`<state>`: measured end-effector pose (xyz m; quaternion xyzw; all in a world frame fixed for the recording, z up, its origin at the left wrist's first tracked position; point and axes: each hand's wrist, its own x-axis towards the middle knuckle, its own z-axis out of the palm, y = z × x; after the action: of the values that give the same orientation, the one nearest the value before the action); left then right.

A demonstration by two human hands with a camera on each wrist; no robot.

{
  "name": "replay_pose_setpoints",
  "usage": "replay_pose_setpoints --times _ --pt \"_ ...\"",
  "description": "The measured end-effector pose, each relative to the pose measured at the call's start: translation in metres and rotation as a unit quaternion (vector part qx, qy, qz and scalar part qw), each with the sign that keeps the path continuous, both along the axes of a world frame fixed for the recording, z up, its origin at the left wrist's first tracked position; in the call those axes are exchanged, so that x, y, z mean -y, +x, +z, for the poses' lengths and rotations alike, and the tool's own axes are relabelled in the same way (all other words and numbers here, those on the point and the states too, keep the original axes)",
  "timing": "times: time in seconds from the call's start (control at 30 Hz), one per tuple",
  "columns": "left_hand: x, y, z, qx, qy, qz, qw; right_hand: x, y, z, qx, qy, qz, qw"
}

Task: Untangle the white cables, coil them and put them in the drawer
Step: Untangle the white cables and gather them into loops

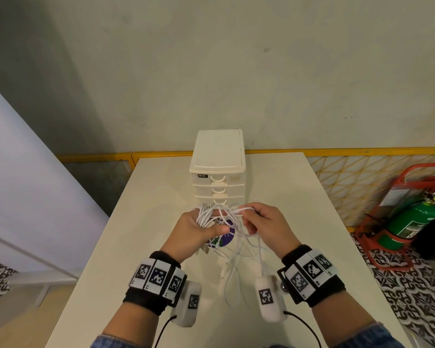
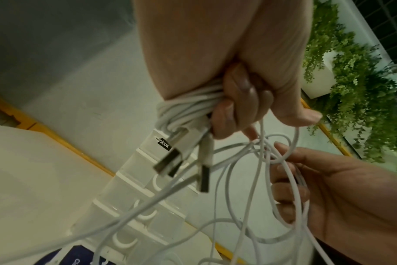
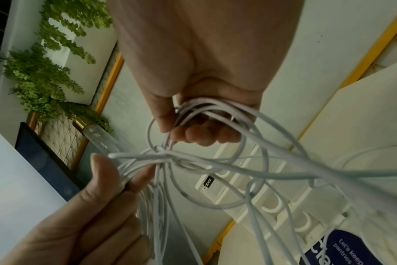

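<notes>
While both hands were raised above the white counter, the white cables hung between them as a tangled mass, just in front of the drawer unit. The left hand had its grip closed round a coiled bundle of cable, fingers curled tight and thumb pressed over the top; in the left wrist view, several USB plugs stuck out below that fist. The right hand held its grip on loose strands, fingers curled over a few loops while the thumb pinched them near a knot between the two hands. From there, slack lengths drooped down to the counter and trailed toward the person. Every drawer of the unit appeared closed, its small black label showing on the top drawer front. A round blue-and-white item lay on the counter beneath the hands, mostly hidden by them. Off to the right, on the patterned floor, a green fire extinguisher stood in a red stand.
</notes>
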<state>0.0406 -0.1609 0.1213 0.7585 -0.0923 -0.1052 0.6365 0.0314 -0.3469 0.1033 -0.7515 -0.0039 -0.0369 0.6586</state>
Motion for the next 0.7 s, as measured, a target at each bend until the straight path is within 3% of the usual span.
replay_pose_setpoints --times 0.17,0.3,0.43,0.6,0.7 --pt "0.005 -0.001 0.003 0.033 -0.027 0.064 0.997 -0.003 0.003 -0.002 -0.026 0.005 -0.003 1.0" --pt "0.001 0.003 0.007 0.034 -0.014 0.083 0.996 0.003 0.008 -0.009 -0.032 -0.08 -0.011 0.996" --pt "-0.01 0.009 0.002 -0.027 -0.002 0.045 0.999 0.017 0.012 -0.016 0.005 -0.162 -0.03 0.986" --pt "-0.005 0.008 -0.001 -0.109 -0.063 -0.01 0.992 0.02 0.011 -0.02 0.024 -0.203 -0.058 0.977" --pt "-0.001 0.009 -0.004 -0.089 -0.044 0.004 0.995 0.019 0.007 -0.01 0.056 -0.187 0.008 0.981"
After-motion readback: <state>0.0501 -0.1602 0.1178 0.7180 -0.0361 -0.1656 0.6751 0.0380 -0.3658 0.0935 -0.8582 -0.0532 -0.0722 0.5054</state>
